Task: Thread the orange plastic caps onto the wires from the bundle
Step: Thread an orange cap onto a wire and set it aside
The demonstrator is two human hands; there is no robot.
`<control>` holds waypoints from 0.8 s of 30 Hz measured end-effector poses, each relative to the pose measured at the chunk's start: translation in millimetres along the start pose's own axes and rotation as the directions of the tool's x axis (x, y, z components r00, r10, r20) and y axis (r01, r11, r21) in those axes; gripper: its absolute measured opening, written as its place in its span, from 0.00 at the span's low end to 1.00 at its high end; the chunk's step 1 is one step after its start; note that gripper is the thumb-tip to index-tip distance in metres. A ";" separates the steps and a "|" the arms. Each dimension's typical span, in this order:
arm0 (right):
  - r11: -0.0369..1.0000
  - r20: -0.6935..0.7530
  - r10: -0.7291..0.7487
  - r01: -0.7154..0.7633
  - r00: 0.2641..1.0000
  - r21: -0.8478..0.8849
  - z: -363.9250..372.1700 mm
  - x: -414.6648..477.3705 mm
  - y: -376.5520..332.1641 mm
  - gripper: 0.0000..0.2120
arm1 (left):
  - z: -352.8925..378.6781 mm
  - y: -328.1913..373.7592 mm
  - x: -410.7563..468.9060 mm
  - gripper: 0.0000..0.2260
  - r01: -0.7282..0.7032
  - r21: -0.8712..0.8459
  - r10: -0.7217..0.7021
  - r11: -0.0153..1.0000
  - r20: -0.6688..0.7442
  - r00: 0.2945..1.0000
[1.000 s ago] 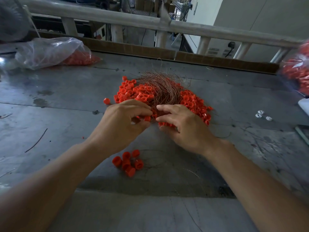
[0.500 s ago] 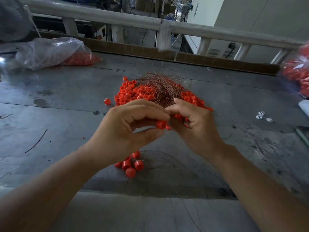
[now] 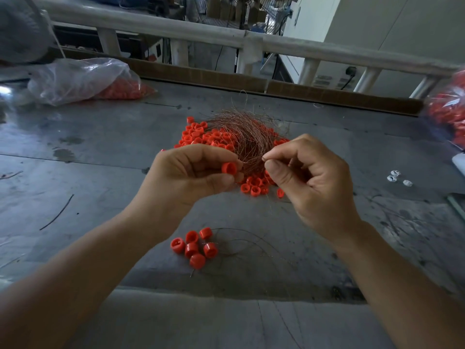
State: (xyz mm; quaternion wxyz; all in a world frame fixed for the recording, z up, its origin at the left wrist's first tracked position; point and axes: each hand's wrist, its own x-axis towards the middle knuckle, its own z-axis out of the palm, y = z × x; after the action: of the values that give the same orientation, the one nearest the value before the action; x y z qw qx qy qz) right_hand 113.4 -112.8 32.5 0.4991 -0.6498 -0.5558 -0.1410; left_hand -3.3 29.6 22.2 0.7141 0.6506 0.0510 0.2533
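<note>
The caps (image 3: 201,137) look like smooth orange plastic, the wires (image 3: 245,132) thin coppery metal, the table (image 3: 100,152) scuffed, dull-shining grey metal, the bag (image 3: 75,79) glossy clear plastic.

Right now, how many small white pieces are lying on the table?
3, close together on the right of the table: far piece, left piece, right piece. More may lie out of view.

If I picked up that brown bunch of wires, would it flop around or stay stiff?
Probably floppy but springy: the wire bundle is hair-thin strands holding curved arcs rather than lying flat. It likely weighs little, since it rests on the loose orange caps. It may snag too: stray strands stick out all around.
</note>
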 end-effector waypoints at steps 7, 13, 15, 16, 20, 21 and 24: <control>0.999 0.078 0.052 -0.050 0.996 -0.019 4.5 -3.2 -4.0 0.03 | 3.0 -1.8 -1.6 0.11 0.052 -0.052 -0.046 0.997 0.110 0.993; 0.997 0.081 0.083 -0.082 0.993 -0.013 3.8 -5.3 -4.4 0.02 | 3.2 0.6 -1.6 0.11 0.087 -0.072 -0.080 0.994 0.094 0.992; 0.996 0.087 0.088 -0.087 0.992 -0.015 3.7 -6.0 -4.7 0.02 | 3.3 0.9 -2.1 0.09 0.099 -0.103 -0.090 0.990 0.092 0.992; 0.996 0.088 0.093 -0.092 0.992 -0.013 3.8 -6.1 -4.8 0.02 | 3.3 0.9 -2.6 0.09 0.100 -0.105 -0.090 0.989 0.091 0.992; 0.995 0.085 0.097 -0.095 0.992 -0.021 4.4 -6.3 -4.9 0.02 | 2.5 0.9 -2.9 0.09 0.083 -0.050 -0.080 0.995 0.070 0.994; 0.995 0.087 0.095 -0.094 0.992 -0.025 4.5 -6.4 -4.9 0.02 | 2.5 0.5 -2.8 0.10 0.081 -0.039 -0.079 0.996 0.056 0.995; 0.995 0.093 0.094 -0.092 0.991 -0.026 4.6 -6.8 -5.6 0.02 | 2.5 -0.7 -2.2 0.12 0.074 -0.017 -0.073 0.997 0.036 0.997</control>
State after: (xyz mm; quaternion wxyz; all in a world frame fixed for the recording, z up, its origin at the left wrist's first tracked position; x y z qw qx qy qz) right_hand 104.5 -113.7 28.1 0.4713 -0.6861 -0.5464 -0.0925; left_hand -4.0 26.3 21.3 0.7298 0.6460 0.0598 0.2156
